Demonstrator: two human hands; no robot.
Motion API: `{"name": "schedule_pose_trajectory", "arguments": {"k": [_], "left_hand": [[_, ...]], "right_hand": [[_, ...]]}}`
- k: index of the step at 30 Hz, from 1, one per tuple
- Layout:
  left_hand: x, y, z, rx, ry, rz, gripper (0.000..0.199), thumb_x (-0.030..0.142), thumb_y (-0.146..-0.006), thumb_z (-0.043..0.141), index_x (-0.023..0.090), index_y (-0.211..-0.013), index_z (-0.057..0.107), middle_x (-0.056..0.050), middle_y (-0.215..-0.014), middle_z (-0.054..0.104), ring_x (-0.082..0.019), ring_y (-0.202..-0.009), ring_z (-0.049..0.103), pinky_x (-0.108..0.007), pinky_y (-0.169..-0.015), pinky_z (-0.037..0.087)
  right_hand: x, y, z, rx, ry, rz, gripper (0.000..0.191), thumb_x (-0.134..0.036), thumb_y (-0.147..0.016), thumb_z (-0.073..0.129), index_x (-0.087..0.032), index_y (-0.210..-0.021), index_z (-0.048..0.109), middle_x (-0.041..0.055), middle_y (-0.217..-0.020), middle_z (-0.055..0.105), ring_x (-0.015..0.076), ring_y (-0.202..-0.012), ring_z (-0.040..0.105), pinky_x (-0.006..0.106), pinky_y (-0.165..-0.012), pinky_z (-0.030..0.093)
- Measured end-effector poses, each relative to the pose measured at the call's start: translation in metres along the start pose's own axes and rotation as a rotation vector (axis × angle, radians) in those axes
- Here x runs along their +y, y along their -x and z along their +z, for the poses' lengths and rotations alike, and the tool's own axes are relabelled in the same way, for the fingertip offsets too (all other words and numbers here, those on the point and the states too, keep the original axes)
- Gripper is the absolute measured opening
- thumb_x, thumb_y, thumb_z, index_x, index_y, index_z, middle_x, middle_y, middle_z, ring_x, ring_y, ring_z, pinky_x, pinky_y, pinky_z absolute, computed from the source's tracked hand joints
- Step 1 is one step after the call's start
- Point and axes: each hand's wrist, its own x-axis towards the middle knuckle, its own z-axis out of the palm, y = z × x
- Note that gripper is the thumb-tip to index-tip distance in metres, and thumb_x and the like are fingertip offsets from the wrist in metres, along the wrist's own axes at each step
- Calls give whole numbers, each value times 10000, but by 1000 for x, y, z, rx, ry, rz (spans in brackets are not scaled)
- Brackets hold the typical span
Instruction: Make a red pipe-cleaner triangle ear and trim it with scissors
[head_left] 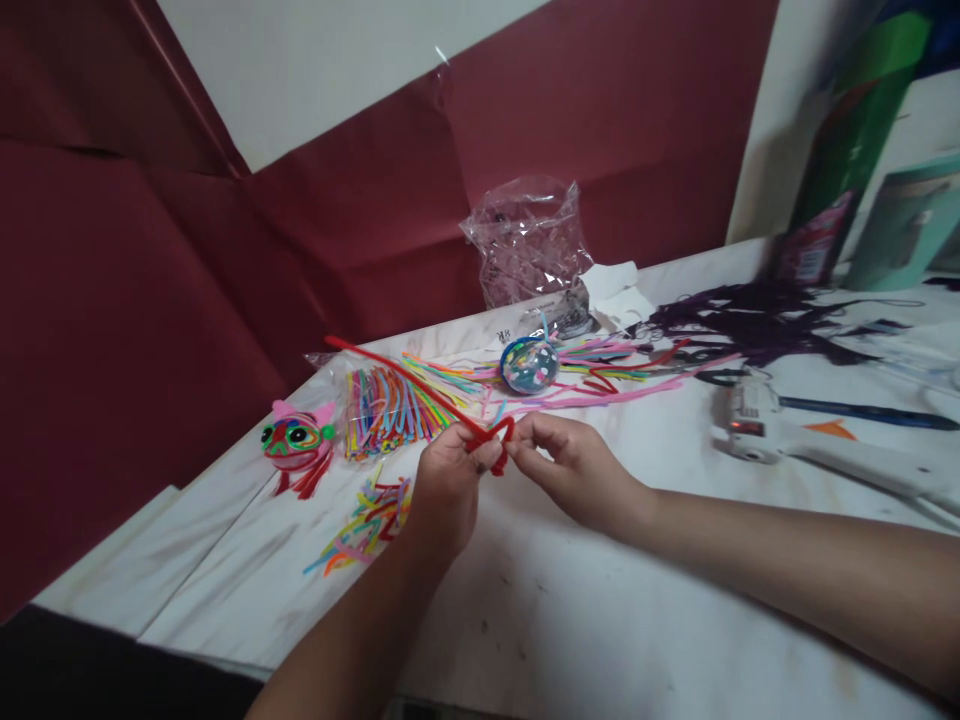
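Note:
A red pipe cleaner (420, 383) is held over the middle of the table, its long straight end pointing up and left and its other end bent into a small loop. My left hand (452, 475) is closed on it near the bend. The thumb and fingers of my right hand (568, 465) pinch the bent part just to the right. Behind my left hand lies a clear bag of colourful pipe cleaners (390, 405). Short cut pieces (364, 530) are spread left of my left wrist.
A pink and red animal face (294, 440) sits at the left. Beyond my hands are a decorated ball (529, 365) and a clear plastic bag (529, 240). Purple strands (750, 318), a white glue gun (757, 420) and a dark pen (862, 411) lie on the marbled table (585, 620).

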Motion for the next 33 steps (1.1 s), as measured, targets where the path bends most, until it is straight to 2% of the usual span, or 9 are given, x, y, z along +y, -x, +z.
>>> {"name": "schedule_pose_trajectory", "arguments": {"k": [7,10,16,21,24,28,33], "left_hand": [[-3,1,-4,56,-33,47,105,173,-624,667,128,-618,572,13,-542,585,-79,-525,483,-223,-573,373],[-1,-1,-3,30,-9,4,94,168,-607,673,124,-627,592,0,-561,601,-105,-570,527,-249,-612,397],[2,1,0,-22,37,1,86,162,-592,675,129,-637,610,-20,-610,631,-156,-669,579,-284,-660,417],[0,1,-3,-85,31,-23,97,192,-637,654,120,-697,628,-39,-653,647,-168,-706,587,-302,-698,418],[-1,-1,-6,-116,20,6,105,174,-647,651,124,-737,629,-41,-692,657,-164,-726,591,-306,-729,417],[2,-3,-7,-175,7,-26,131,159,-634,654,122,-757,629,-51,-719,665,-171,-744,596,-310,-740,421],[3,-5,-7,-87,-19,10,102,219,-666,639,128,-705,614,-51,-695,662,-167,-710,597,-287,-677,434]], "right_hand": [[3,2,4,-17,-25,37,108,-227,-779,492,-154,-736,560,14,-669,570,132,-635,514,268,-617,406],[5,1,6,-1,-67,90,88,-244,-753,529,-160,-730,534,1,-652,550,124,-619,502,260,-601,409],[3,0,5,-2,-92,63,73,-230,-746,530,-161,-721,532,0,-651,550,119,-613,497,255,-596,405],[1,-2,2,9,-137,52,81,-218,-733,520,-164,-673,526,-2,-634,552,117,-608,502,253,-600,401],[1,-3,1,19,-204,83,79,-225,-712,533,-166,-663,519,-10,-623,549,117,-597,505,256,-595,400],[3,-6,0,16,-268,137,85,-221,-698,541,-163,-643,511,-20,-608,538,110,-590,500,254,-598,396],[3,-7,-1,2,-334,173,87,-221,-670,564,-163,-624,517,-33,-598,533,97,-572,482,240,-589,393]]}}
